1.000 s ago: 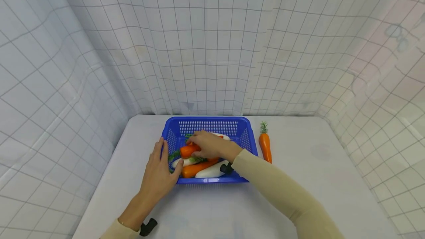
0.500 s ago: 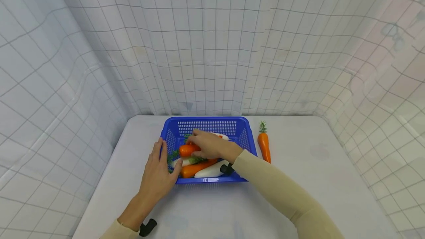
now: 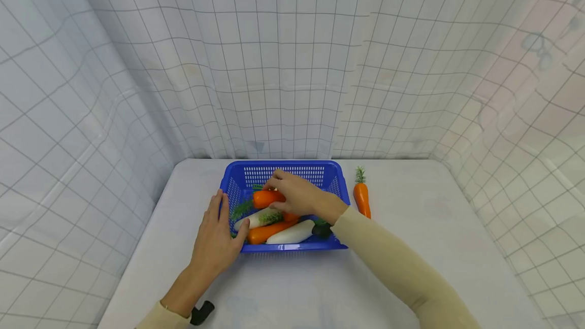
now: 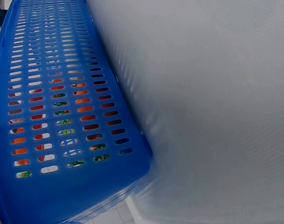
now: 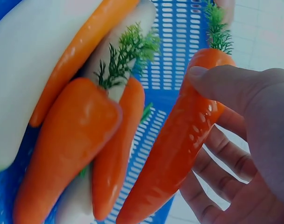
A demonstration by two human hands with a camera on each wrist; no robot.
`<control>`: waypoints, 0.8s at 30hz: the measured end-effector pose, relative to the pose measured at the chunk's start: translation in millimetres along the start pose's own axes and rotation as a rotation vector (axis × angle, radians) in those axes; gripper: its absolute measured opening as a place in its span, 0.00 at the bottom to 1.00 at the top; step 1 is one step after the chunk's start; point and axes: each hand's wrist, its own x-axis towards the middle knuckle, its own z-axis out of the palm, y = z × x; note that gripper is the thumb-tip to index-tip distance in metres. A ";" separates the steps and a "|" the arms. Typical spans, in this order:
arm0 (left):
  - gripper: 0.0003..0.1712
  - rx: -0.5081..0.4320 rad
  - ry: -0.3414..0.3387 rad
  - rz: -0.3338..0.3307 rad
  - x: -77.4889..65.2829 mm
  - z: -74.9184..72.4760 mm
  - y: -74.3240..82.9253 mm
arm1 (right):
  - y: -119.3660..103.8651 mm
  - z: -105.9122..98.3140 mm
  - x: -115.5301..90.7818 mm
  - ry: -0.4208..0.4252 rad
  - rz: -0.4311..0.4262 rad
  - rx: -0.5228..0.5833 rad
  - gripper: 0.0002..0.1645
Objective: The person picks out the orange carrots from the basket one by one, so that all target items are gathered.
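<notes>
My right hand (image 3: 299, 197) pinches an orange carrot (image 5: 172, 144) with a green leafy top, held over the blue basket (image 3: 285, 249). In the right wrist view the thumb lies across the carrot near its top, with the fingers behind it. More carrots (image 5: 69, 149) and white radishes (image 5: 34, 60) lie below it in the basket. My left hand (image 3: 215, 248) rests at the basket's left front corner, its fingers straight along the rim. In the left wrist view only the basket's slotted side wall (image 4: 62, 191) and the table show, not the left hand's fingers.
Another carrot (image 3: 361, 199) lies on the white table (image 3: 411, 248), just right of the basket. White grid-patterned curtains (image 3: 279, 65) stand behind and to both sides of the table.
My right hand has risen slightly and shifted right with the carrot, uncovering more of the white radish beneath. My left hand stays at the basket's corner.
</notes>
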 end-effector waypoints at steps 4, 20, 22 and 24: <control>0.55 0.003 0.000 0.001 0.4 0.4 0.8 | 5.7 -7.4 -9.0 0.037 0.001 0.002 0.27; 0.56 0.006 -0.033 -0.032 -0.5 -0.8 5.5 | 28.2 -32.9 -46.8 0.130 0.130 0.025 0.30; 0.56 0.009 -0.035 -0.033 -0.5 -0.6 5.7 | 32.1 -35.4 -51.4 0.148 0.139 0.023 0.30; 0.56 0.012 -0.036 -0.034 -0.7 -0.2 5.7 | 36.1 -38.3 -56.3 0.165 0.149 0.024 0.31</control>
